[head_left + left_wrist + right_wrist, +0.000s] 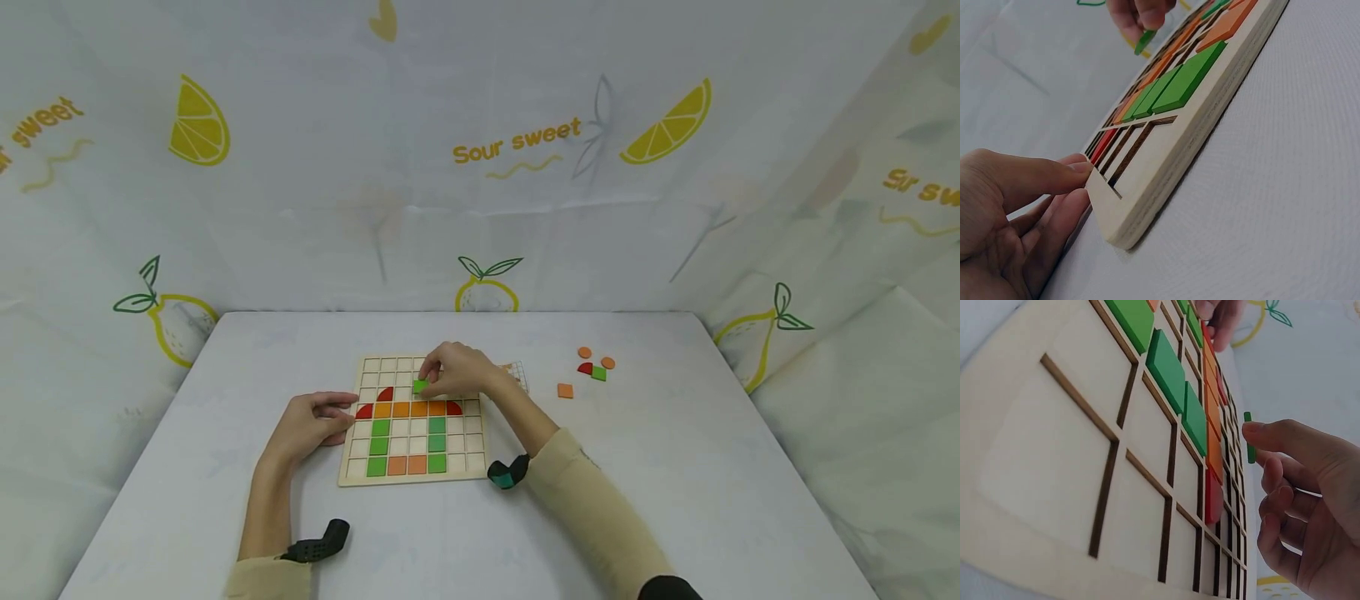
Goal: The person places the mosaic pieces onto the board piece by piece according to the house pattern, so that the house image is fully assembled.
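A wooden grid board [463, 465] lies on the table, some of its cells filled with flat coloured tiles. Orange squares [401, 409] form a row across the middle, with red quarter-round tiles [454, 408] around its ends. Green squares [379, 446] run down two columns below. At the left edge, my left hand [307, 425] holds the board between thumb and fingers [1063, 176]. My right hand [461, 371] pinches a green square tile [1249, 447] by its edges. That tile is tilted just above the upper cells, apart from the board in the right wrist view.
Right of the board lie loose pieces: two orange discs [584, 352], a red quarter-round piece [584, 367], a green square [598, 374] and an orange square [566, 391]. A printed card [521, 373] lies partly hidden behind my right hand. Patterned cloth [337, 242] surrounds the table.
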`<state>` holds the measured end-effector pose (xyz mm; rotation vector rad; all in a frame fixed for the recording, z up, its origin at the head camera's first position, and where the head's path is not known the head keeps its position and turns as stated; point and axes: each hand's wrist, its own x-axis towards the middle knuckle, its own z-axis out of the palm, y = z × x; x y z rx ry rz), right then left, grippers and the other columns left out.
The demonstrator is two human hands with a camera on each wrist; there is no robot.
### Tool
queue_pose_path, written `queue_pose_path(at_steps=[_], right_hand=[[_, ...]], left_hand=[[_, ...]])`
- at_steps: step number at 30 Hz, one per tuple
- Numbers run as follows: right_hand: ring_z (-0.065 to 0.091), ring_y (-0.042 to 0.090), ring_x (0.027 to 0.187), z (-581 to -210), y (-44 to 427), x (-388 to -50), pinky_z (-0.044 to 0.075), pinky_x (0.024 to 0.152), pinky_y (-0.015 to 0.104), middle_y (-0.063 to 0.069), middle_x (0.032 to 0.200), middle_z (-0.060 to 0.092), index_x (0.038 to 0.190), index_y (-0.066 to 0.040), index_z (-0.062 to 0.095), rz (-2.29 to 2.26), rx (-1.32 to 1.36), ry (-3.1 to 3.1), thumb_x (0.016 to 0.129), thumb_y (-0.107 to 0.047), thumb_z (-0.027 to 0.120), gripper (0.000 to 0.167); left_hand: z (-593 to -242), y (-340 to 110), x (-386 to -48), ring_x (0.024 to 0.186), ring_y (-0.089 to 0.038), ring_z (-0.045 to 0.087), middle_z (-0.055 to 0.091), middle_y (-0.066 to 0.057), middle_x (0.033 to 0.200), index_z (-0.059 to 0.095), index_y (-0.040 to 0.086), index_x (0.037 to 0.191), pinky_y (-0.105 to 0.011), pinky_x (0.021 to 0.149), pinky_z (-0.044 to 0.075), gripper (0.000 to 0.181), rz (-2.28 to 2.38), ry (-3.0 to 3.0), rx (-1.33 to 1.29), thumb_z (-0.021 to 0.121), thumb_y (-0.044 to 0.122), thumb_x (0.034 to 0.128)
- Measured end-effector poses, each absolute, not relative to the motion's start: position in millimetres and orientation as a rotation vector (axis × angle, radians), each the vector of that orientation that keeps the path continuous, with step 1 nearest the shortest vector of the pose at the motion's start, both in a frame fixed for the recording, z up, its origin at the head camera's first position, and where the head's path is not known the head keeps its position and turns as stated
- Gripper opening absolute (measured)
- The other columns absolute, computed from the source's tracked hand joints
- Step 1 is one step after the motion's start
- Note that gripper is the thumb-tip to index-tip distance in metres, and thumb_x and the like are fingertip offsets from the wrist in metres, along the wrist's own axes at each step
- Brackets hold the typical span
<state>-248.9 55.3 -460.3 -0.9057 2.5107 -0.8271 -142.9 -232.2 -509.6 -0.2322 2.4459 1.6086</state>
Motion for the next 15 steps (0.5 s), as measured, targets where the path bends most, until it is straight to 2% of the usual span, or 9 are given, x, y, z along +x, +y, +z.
queue_pose_path(at_steps=[6,15], right_hand=[[0.056,0.006,0.073,-464.9,36.8,-247.1,0.047,0.067,0.022,-0.008,0.082,0.066,0.105,-0.015,0.08,-0.728,-0.928,2.499,0.094,-0.027,0.086,0.017],[0.055,0.005,0.072,-463.3,23.1,-241.3,0.044,0.065,0.021,-0.01,0.082,0.065,0.104,-0.017,0.08,-0.664,-0.898,2.552,0.095,-0.033,0.086,0.019]], left_hand=[[-508.9,-231.6,-143.1,0.089,-0.015,0.068,0.073,-0.01,0.108,0.071,0.003,0.139,-0.021,0.069,0.064,0.043,1.608,2.45,-0.233,0.079,0.005,0.0967],[-509.3,-233.0,-144.2,0.089,-0.014,0.067,0.072,-0.008,0.106,0.071,0.003,0.139,-0.02,0.07,0.064,0.043,1.603,2.448,-0.23,0.078,0.006,0.0969]])
